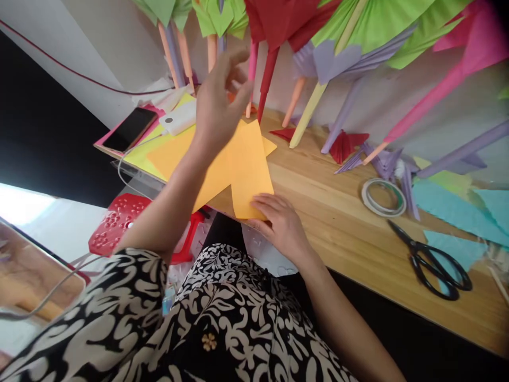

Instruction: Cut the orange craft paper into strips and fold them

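Observation:
An orange sheet of paper, partly folded, lies on the wooden table near its front edge. My right hand rests on the sheet's near corner with fingers pressed flat on it. My left hand is raised above the far part of the sheet, fingers spread and holding nothing. Further orange and yellow sheets lie under and left of the folded one.
Black scissors and a tape roll lie to the right, beside teal paper pieces. A phone and a white power bank sit at the left. Paper flowers on rolled stems line the wall. A red plastic stool stands below.

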